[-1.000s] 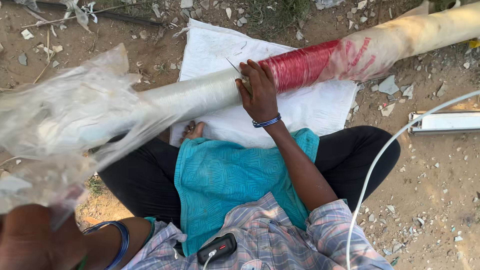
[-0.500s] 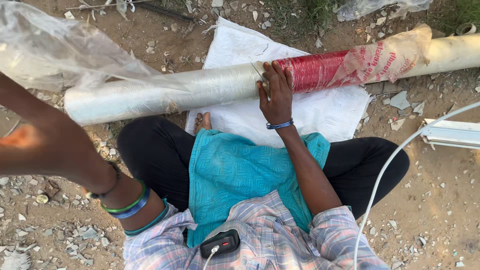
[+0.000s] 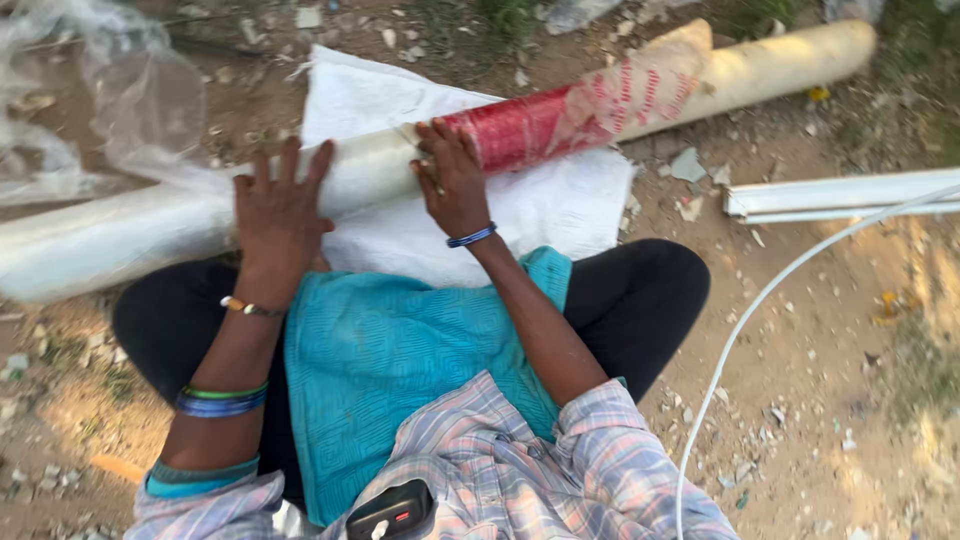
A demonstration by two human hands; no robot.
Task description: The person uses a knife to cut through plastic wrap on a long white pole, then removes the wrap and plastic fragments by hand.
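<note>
From the head view we see our left hand spread flat, fingers splayed, on the long pale roll lying across the white sack on the dirt, while our right hand curls onto the roll's red wrapper.

I see bare dirt ground outdoors, strewn with small stones and pale scraps. Sparse grass shows along the top edge. A white sack lies spread flat on the dirt. To the right a white channel strip lies on the ground, and a thin white cable curves across. Warm sunlight falls low at the right.
</note>
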